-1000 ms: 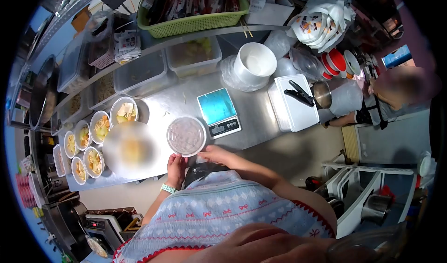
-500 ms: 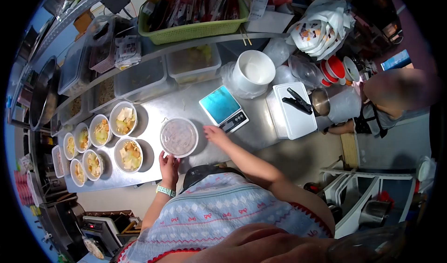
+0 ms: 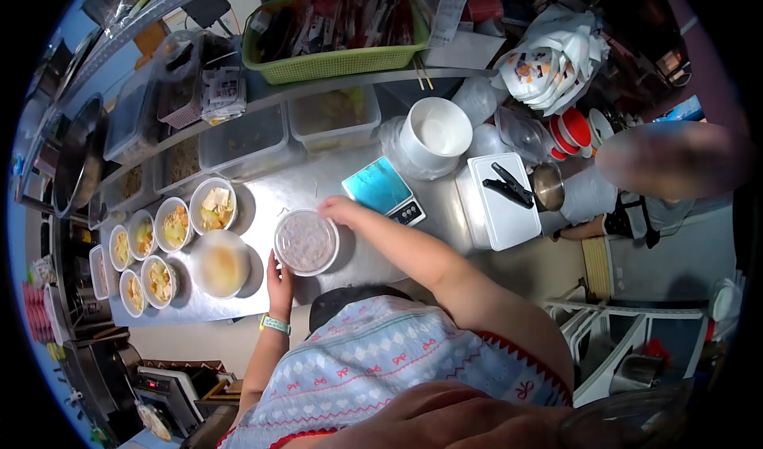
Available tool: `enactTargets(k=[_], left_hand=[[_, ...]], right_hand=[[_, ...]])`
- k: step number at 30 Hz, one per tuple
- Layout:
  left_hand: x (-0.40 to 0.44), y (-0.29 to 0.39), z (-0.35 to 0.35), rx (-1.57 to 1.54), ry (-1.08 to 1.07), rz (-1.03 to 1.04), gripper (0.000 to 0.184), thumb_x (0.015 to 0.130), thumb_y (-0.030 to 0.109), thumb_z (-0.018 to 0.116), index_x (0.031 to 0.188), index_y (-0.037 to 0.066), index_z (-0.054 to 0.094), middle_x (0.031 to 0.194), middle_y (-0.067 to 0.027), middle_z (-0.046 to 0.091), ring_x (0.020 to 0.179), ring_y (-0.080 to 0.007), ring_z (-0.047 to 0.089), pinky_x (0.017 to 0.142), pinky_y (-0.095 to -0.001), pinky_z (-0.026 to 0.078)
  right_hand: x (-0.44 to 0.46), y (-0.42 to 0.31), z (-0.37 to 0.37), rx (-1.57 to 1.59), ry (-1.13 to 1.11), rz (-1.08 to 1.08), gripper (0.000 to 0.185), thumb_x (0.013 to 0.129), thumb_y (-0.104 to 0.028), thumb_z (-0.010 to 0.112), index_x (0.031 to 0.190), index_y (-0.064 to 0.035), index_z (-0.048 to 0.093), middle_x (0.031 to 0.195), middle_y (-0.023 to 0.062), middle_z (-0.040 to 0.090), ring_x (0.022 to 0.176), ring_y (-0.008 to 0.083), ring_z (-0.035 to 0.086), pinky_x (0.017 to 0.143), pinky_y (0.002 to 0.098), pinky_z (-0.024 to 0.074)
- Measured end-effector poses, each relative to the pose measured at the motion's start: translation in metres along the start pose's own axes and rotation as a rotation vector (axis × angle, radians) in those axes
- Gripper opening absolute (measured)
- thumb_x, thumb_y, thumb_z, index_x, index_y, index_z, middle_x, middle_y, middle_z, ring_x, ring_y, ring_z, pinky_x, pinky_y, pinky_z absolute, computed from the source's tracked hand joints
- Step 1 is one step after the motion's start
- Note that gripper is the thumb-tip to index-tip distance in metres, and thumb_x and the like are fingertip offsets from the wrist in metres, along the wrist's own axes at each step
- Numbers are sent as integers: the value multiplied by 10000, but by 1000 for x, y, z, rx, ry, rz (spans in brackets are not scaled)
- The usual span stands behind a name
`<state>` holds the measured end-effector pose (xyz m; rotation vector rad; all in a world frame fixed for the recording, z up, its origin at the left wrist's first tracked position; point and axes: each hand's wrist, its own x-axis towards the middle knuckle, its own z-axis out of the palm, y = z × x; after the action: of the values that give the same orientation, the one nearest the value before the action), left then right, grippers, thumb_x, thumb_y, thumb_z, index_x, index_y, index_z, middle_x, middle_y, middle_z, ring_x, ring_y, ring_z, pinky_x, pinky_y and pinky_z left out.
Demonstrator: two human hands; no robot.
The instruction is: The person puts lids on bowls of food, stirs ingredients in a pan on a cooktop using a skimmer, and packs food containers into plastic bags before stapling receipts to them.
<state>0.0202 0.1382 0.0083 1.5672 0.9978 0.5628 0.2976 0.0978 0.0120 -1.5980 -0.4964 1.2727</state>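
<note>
A round plastic tub with a pale rim stands on the steel table in front of me. Its greyish contents cannot be made out. My left hand grips its near left side, finger and thumb against the wall. At the far right of the rim, my right hand has its fingers closed on the edge. Left of the tub, a bowl sits under a cloudy, translucent lid, with yellowish food showing through. An uncovered food bowl stands just behind it. Beyond my right hand lies a digital scale with a blue-looking plate.
Several smaller food bowls stand at the left. Lidded bins line the back under a shelf with a green basket. White bowls and a white box with black tools stand right. Another person is at far right.
My right hand has moved left from beside the scale to the tub's rim. The bowl left of the tub, uncovered before, now has a translucent lid over it. My left hand stays at the tub.
</note>
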Motion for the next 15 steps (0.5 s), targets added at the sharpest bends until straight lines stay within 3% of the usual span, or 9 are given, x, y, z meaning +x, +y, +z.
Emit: enactTargets(k=[2, 4, 6, 7, 10, 15], left_hand=[[22, -1, -5, -105, -32, -128, 353, 950, 167, 504, 1246, -25, 513, 952, -46, 606, 745, -106, 516, 676, -228, 436], [48, -6, -11, -360, -25, -288, 220, 944, 171, 531, 1080, 8, 592, 786, 29, 574, 667, -53, 492, 594, -197, 397], [68, 6, -17, -569, -136, -374, 168, 937, 180, 552, 1009, 37, 604, 739, 50, 551, 644, -43, 491, 573, -189, 395], [74, 17, -14, -581, -89, -453, 161, 935, 188, 561, 989, 43, 606, 747, 49, 561, 644, -47, 504, 566, -185, 404], [96, 10, -19, -509, -216, -400, 180, 937, 204, 564, 994, 40, 609, 738, 49, 562, 619, -49, 498, 553, -185, 404], [106, 16, -28, -38, -334, -314, 252, 962, 218, 519, 1033, -13, 592, 776, 28, 555, 658, -61, 471, 577, -212, 389]], right_hand=[[24, 0, 4, -33, -52, -56, 209, 758, -131, 707, 945, -40, 690, 843, 52, 669, 753, 139, 603, 683, 281, 488], [46, -13, 10, -427, -205, -179, 235, 772, -209, 699, 964, -75, 719, 883, 55, 690, 787, 152, 619, 727, 298, 492], [59, -30, 18, -500, -299, -126, 245, 766, -227, 704, 963, -84, 727, 887, 53, 697, 798, 148, 620, 735, 299, 492], [64, -39, 23, -571, -391, -75, 254, 759, -245, 709, 961, -93, 734, 891, 51, 704, 809, 144, 621, 742, 301, 493], [78, -49, 36, -554, -558, 56, 262, 755, -247, 710, 969, -98, 732, 893, 51, 707, 810, 145, 618, 750, 303, 490], [103, -49, 56, -832, -699, -22, 264, 755, -245, 715, 970, -93, 727, 899, 62, 707, 797, 155, 614, 745, 325, 487]])
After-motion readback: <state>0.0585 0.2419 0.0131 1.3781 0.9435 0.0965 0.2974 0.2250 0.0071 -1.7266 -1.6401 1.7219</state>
